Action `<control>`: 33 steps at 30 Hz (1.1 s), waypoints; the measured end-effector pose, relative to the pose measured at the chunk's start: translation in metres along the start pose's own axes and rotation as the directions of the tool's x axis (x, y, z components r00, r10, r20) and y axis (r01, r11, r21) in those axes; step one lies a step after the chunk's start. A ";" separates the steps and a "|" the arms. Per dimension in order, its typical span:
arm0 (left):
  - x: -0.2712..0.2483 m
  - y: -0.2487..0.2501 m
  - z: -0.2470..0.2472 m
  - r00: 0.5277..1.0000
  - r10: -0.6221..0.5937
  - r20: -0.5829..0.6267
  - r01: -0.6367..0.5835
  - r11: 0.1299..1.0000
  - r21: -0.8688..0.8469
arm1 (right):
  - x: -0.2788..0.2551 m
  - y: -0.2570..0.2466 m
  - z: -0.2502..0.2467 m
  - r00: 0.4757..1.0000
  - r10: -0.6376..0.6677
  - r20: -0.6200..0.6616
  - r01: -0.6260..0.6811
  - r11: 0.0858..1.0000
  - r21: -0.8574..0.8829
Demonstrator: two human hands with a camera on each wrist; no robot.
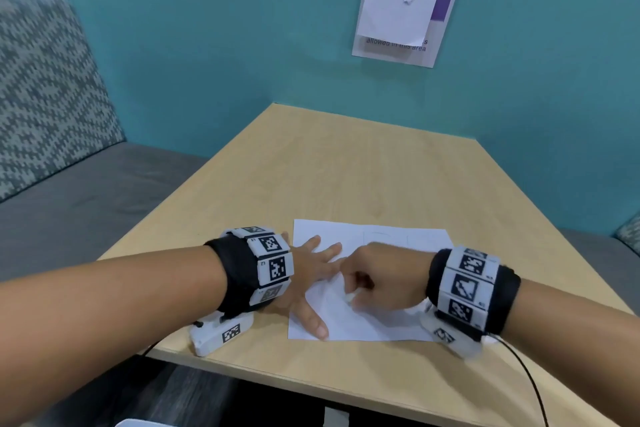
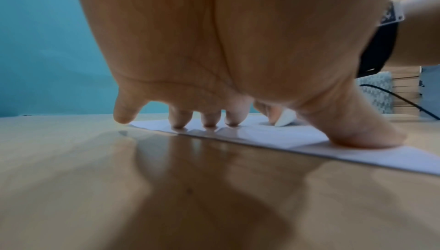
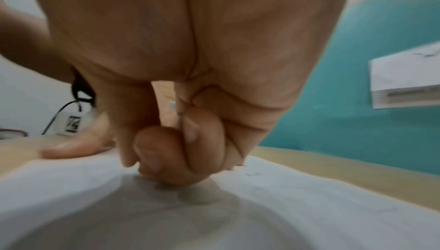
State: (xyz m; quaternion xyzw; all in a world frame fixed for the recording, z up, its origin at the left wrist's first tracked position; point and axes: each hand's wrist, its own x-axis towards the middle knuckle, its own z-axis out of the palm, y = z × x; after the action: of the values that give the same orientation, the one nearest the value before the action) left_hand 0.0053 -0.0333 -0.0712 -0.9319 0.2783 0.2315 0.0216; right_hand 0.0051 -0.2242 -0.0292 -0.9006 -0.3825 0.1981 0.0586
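Note:
A white sheet of paper [image 1: 367, 326] with faint pencil lines lies on the wooden table [image 1: 346, 166], near its front edge. My left hand [image 1: 308, 274] rests flat on the sheet's left side, fingers spread and straight; in the left wrist view the fingertips [image 2: 209, 124] and thumb press the paper [image 2: 262, 135] down. My right hand [image 1: 384, 274] is curled over the middle of the sheet and pinches a small white eraser [image 1: 349, 296] against it. The eraser [image 2: 284, 120] shows behind my left palm. In the right wrist view the curled fingers [image 3: 166, 156] touch the paper [image 3: 309, 207] and hide the eraser.
A grey bench [image 1: 86, 191] with a patterned cushion [image 1: 45, 80] runs along the table's left side. A teal wall stands behind the table, with a paper notice [image 1: 401, 21] stuck on it. A black cable [image 1: 530, 378] trails from my right wrist over the table's front edge.

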 end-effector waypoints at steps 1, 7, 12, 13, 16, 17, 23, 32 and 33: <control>0.000 -0.001 0.000 1.000 -0.004 -0.005 0.004 1.000 0.005 | -0.001 -0.003 0.003 0.999 -0.027 0.028 0.027 1.000 0.003; -0.002 0.002 -0.003 1.000 -0.009 0.020 0.009 1.000 0.009 | 0.003 0.008 -0.005 0.998 0.059 -0.012 -0.059 0.998 0.020; -0.002 0.001 -0.004 1.000 0.008 0.012 -0.008 1.000 0.001 | 0.002 -0.001 0.003 0.998 -0.025 0.049 0.024 0.999 0.020; -0.002 0.001 -0.004 1.000 0.009 0.016 -0.009 1.000 0.003 | 0.005 0.004 -0.002 1.000 0.011 0.008 -0.011 1.000 -0.002; -0.002 0.001 -0.003 1.000 0.008 0.009 -0.008 1.000 0.004 | 0.010 0.015 -0.007 0.995 0.083 -0.052 -0.083 0.997 -0.005; -0.002 0.001 -0.003 1.000 0.012 0.002 -0.012 1.000 -0.005 | 0.010 0.010 -0.005 0.998 0.050 -0.029 -0.050 0.999 -0.002; -0.004 0.005 -0.007 0.999 -0.015 0.044 0.014 0.999 0.031 | 0.009 0.020 -0.011 0.995 0.090 -0.050 -0.091 0.996 -0.022; -0.003 0.004 -0.007 0.997 -0.035 0.063 0.032 0.999 0.038 | 0.004 0.018 -0.005 0.998 0.053 -0.023 -0.054 0.998 -0.021; -0.003 0.005 -0.007 0.998 -0.038 0.059 0.035 0.999 0.037 | 0.005 0.021 -0.005 0.997 0.069 -0.038 -0.070 0.997 -0.017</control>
State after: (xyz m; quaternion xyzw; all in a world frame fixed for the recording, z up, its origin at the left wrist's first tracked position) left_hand 0.0032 -0.0369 -0.0631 -0.9290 0.2645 0.2539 0.0508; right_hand 0.0238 -0.2350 -0.0310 -0.9174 -0.3515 0.1797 0.0505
